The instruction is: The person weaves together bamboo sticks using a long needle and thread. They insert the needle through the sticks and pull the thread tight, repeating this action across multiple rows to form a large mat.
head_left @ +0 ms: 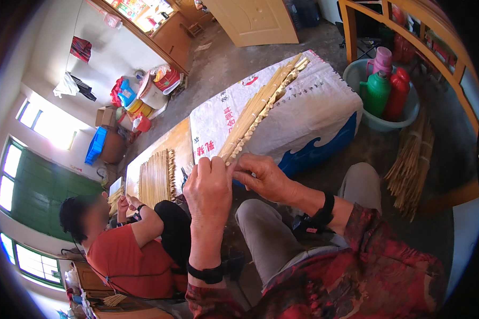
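A long strip of straw-coloured stalks [258, 111], bound side by side with knobbly ends along its right edge, lies slantwise across a white printed sheet. My left hand [210, 183] is closed round the strip's near end, its knuckles up. From the right, my right hand [266, 176] meets it there, thumb and fingers pinched at the knobbly edge. The fingers hide the stalk ends between them, and any cord there is too small to make out.
The sheet covers a low table [314, 106]. To the left, a co-worker in a red shirt [130, 260] handles stalks beside another bound stalk mat [157, 178]. On the right stand a basin [375, 123] with a green flask [376, 93] and red flask [397, 95], and a stalk bundle [410, 165].
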